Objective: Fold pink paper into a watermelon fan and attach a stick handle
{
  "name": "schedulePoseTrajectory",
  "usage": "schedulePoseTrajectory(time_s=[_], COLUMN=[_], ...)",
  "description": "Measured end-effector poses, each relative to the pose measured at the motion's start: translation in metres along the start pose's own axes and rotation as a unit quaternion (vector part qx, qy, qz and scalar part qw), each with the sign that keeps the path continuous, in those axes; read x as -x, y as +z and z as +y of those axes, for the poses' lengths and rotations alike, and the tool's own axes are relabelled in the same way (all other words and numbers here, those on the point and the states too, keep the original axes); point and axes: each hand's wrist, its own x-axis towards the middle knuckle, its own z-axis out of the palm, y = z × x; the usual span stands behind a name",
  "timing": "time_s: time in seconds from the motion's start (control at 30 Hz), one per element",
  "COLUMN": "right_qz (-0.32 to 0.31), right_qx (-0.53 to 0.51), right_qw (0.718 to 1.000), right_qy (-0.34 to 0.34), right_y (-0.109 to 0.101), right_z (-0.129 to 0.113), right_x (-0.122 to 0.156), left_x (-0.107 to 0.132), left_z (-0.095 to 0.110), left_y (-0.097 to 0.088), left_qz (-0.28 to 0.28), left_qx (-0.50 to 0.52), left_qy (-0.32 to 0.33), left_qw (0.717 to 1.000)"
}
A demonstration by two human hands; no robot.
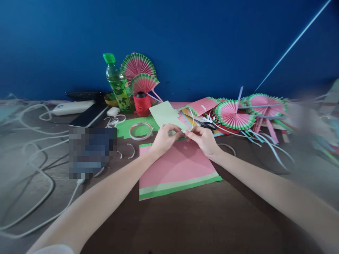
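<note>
Above a pink paper sheet [174,165] with light and dark green bands, my two hands meet, fingertips nearly touching. My left hand [166,139] is closed in a pinch; what lies between its fingers is hidden. A thin white strip [192,118] curls up from the fingertips of my right hand [202,139], which is pinched shut on it. Just behind the fingers lies pale green paper [166,114]. To the left, a roll of tape [141,131] rests on bright green paper [123,127].
Pleated pink-and-green paper fans [235,114] pile up at the right, near scissors [208,124]. A green-capped bottle [118,84] and a red thread spool [142,104] stand against the blue wall [185,46]. White cables [50,183] loop around a blurred-out device [92,151] at left.
</note>
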Motion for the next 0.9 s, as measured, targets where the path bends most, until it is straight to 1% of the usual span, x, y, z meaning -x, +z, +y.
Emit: schedulePoseTrajectory(time_s=[0.3,0.67,0.9], right_qz=[-0.02,-0.031,-0.025], right_qx=[0.006,0.018,0.006], right_qw=[1.0,0.999,1.0], right_qy=[0.006,-0.003,-0.002], right_y=[-0.001,-0.0006,-0.0003], right_z=[0.0021,-0.0008,-0.0007], right_x=[-0.0007,0.0002,0.0002], left_x=[0.0004,0.002,0.0022], left_z=[0.0012,0.0059,0.0055], left_y=[-0.0005,0.0,0.0007], left_qz=[0.009,0.01,0.011], left_qx=[-0.012,-0.033,-0.038], left_qy=[-0.006,-0.012,-0.017], left_qw=[1.0,0.999,0.999])
